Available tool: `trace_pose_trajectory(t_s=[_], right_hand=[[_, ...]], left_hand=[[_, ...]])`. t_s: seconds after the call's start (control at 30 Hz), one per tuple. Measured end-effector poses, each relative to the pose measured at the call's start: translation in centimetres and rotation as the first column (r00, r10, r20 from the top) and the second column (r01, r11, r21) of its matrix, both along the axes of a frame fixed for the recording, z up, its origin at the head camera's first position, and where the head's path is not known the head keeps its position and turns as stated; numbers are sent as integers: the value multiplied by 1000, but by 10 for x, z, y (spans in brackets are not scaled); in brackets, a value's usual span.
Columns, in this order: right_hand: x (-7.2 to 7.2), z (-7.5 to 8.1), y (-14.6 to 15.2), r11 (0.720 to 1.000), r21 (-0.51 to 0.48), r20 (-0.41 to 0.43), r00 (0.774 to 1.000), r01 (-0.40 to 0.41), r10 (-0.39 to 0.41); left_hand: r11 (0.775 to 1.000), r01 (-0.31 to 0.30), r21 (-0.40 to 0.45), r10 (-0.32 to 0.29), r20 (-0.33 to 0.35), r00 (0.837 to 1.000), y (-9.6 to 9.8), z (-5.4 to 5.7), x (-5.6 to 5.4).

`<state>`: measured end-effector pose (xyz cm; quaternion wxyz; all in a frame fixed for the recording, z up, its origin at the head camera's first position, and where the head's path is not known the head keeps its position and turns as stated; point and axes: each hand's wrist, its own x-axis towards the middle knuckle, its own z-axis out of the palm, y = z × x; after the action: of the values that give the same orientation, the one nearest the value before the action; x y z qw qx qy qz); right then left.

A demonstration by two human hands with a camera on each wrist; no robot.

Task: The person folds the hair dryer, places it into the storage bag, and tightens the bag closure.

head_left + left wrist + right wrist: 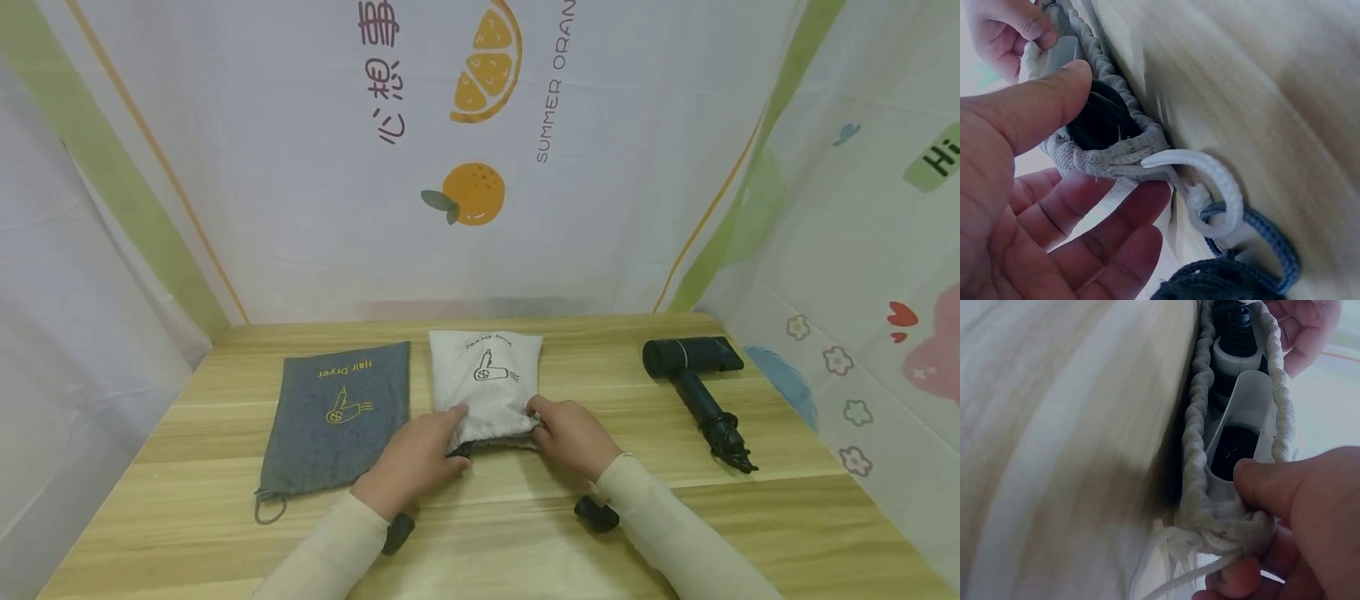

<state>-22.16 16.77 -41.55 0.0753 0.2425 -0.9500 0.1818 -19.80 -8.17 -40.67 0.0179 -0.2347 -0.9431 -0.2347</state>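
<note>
A white drawstring bag [487, 387] with a printed hair dryer lies on the table, its mouth toward me. My left hand [420, 454] holds the mouth's left side, thumb at the opening and fingers outside. At the right corner, my right hand [573, 437] pinches the corded rim. Inside the open mouth, the right wrist view shows a pale, scoop-shaped piece [1249, 403] with a dark hollow and a ribbed black cord end [1237, 331] in a white collar. Black coils [1102, 115] show by my left thumb. The rest of the contents is hidden in the cloth.
Left of the white bag lies a flat grey drawstring bag [330, 433] lettered "Hair Dryer", its cord loop [270, 510] toward me. A black hair dryer [693, 357] with its cord wrapped lies at the right. Printed curtains [315, 233] border the table's back and sides.
</note>
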Motion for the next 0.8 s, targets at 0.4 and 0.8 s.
trace_pose_trajectory(t_s=[0.4,0.8], right_hand=[[3,9,27,994,-6,214,970,-113,112],[3,2,43,992,35,117,986,-123,118]], left_hand=[[1000,-15,7,15,74,997,-10,5,5],[999,-7,-53,7,2,1000,-16,4,4]])
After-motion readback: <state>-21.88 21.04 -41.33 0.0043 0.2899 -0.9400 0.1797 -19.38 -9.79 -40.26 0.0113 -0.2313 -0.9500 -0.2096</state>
